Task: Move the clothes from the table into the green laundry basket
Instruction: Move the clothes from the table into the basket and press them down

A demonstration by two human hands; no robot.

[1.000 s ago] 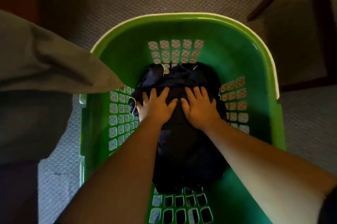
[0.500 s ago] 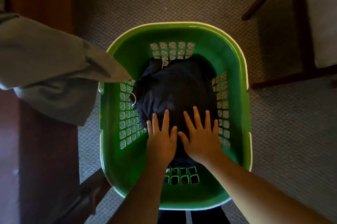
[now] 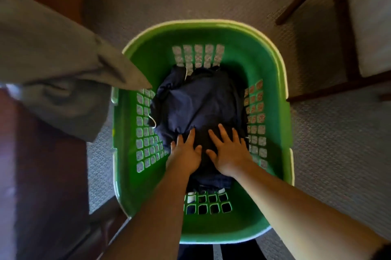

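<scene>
Head view: left grip (image 3: 184, 154) and right grip (image 3: 229, 152), fingers straight and spread, press flat on dark clothes (image 3: 198, 101) inside the green laundry basket (image 3: 273, 65); grey garment (image 3: 53, 58) lies to their left.

Looking straight down into the green laundry basket (image 3: 264, 65), which sits on grey carpet (image 3: 330, 145). A pile of dark navy clothes (image 3: 201, 103) fills the bottom. The left hand (image 3: 185, 154) and right hand (image 3: 229, 154) lie side by side, flat on the near end of the pile, fingers spread. On the left, a grey garment (image 3: 55, 65) hangs off the dark wood table (image 3: 38, 175), its corner poking over the basket's rim. A wooden chair (image 3: 342, 26) stands top right.
</scene>
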